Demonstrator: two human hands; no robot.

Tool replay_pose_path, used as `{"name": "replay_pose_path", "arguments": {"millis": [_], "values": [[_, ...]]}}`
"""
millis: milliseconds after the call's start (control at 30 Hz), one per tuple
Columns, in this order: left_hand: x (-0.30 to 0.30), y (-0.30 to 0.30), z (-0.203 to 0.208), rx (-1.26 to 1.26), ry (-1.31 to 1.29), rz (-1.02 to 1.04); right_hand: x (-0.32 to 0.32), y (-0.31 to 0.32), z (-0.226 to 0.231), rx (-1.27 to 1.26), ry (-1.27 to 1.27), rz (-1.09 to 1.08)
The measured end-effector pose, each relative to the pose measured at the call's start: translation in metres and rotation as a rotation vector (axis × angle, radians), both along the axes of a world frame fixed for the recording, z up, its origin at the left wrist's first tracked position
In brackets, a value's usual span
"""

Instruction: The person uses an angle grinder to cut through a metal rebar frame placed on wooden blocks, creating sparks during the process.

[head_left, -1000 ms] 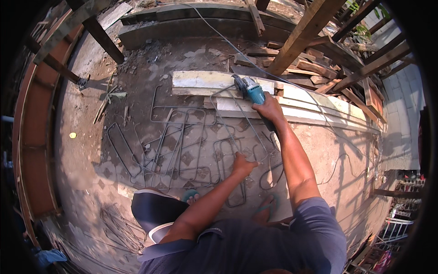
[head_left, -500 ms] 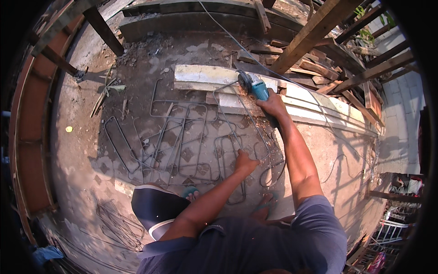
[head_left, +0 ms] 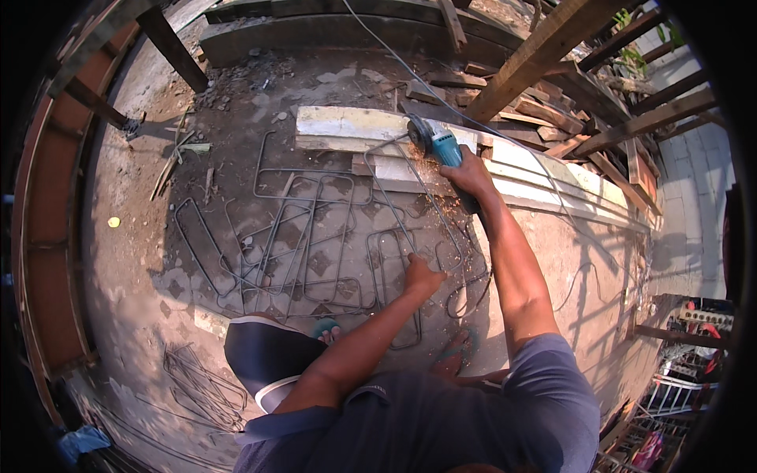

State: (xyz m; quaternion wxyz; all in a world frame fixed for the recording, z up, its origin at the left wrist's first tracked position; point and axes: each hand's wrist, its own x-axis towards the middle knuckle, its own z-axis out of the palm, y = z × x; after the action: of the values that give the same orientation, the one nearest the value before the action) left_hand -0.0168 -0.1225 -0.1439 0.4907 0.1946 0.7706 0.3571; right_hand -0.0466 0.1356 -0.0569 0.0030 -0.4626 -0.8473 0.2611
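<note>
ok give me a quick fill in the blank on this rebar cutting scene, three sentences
1. The right hand holds a teal angle ____ against a bent steel bar.
2. The left hand presses down on the ____ end of that bar.
3. Orange ____ fly where the disc meets the bar, over the pale wooden plank.

Missing words: grinder; near; sparks

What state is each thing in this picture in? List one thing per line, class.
Angle grinder: running, throwing sparks, held in the right hand.
Steel rod: lying across the plank, pressed down by the left hand.
Bent rod loops: lying flat in a heap on the ground.
Grinder cord: slack, trailing away.
Sandal: worn on a foot.
</note>
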Motion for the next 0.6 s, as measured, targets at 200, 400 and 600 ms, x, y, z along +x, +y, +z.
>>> {"name": "replay_pose_path", "arguments": {"millis": [200, 400, 600], "values": [[-0.0027, 0.0024, 0.0000, -0.023, 0.012, -0.016, 0.0000, 0.0018, -0.0021, 0.001, -0.036, -0.008], [0.0005, 0.0043, 0.0017, -0.014, 0.036, -0.004, 0.0002, 0.0007, 0.0013, -0.024, -0.036, 0.009], [-0.0014, 0.0046, 0.0008, -0.045, 0.006, 0.001, -0.0044, -0.0010, 0.0033, 0.005, -0.017, 0.001]]}}
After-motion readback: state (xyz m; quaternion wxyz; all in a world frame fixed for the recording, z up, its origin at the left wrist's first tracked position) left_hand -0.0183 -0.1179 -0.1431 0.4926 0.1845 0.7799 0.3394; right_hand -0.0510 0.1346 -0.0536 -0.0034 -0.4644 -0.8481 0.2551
